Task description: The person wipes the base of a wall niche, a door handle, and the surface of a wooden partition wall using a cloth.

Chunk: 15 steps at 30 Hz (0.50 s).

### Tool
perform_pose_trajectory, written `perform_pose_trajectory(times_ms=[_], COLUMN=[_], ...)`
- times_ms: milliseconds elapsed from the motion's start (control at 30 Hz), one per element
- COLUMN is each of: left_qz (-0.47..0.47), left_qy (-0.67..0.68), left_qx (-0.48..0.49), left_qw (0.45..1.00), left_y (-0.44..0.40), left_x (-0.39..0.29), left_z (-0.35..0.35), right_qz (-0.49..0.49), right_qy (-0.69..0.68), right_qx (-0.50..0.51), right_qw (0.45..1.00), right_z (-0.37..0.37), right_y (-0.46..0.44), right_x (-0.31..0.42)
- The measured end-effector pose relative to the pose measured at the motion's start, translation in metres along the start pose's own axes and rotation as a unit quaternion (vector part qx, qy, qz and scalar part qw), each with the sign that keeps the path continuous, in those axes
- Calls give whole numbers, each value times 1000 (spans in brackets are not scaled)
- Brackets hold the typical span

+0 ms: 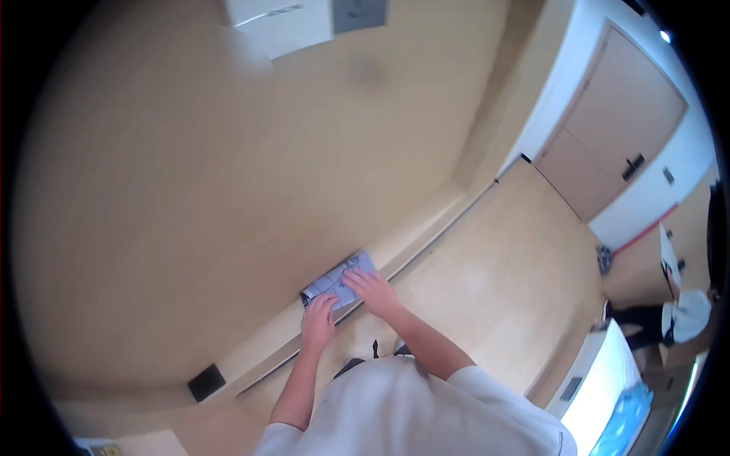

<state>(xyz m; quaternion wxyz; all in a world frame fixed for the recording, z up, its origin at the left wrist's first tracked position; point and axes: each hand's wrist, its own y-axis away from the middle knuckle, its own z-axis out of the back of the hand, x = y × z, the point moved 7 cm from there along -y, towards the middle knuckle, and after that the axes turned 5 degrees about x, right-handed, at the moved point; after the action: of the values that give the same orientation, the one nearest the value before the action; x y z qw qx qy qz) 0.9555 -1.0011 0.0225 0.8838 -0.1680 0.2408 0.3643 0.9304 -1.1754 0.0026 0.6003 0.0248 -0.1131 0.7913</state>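
A folded lavender piece that looks like cloth (328, 289), with dark line patterns, lies on a tan surface near its edge. Its left end looks thick and rolled or layered; I cannot tell its exact kind. My right hand (371, 290) rests flat on its right part, fingers extended and slightly apart. At the near left corner is my left hand (318, 318), its slightly bent fingers touching the piece. What lies under the fingertips is hidden.
A white box-like object (281, 26) and a grey square (360, 14) are at the far side. A black square (206, 382) sits at lower left. To the right are a door (608, 121), a person (669, 319) and a blue plastic bag (623, 419).
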Motion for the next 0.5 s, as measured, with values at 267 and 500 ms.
perform_pose_trajectory(times_ms=[267, 500], left_qz=[-35, -23], left_qy=[-34, -111], left_qx=[46, 104], left_qw=[998, 988], left_y=[-41, -47], left_x=[-22, -18], left_z=[-43, -71], right_qz=[-147, -343], right_qy=[34, -187], right_qx=[69, -195], right_qw=[986, 899], right_z=[22, 5], right_y=[41, 56], right_x=[-40, -91])
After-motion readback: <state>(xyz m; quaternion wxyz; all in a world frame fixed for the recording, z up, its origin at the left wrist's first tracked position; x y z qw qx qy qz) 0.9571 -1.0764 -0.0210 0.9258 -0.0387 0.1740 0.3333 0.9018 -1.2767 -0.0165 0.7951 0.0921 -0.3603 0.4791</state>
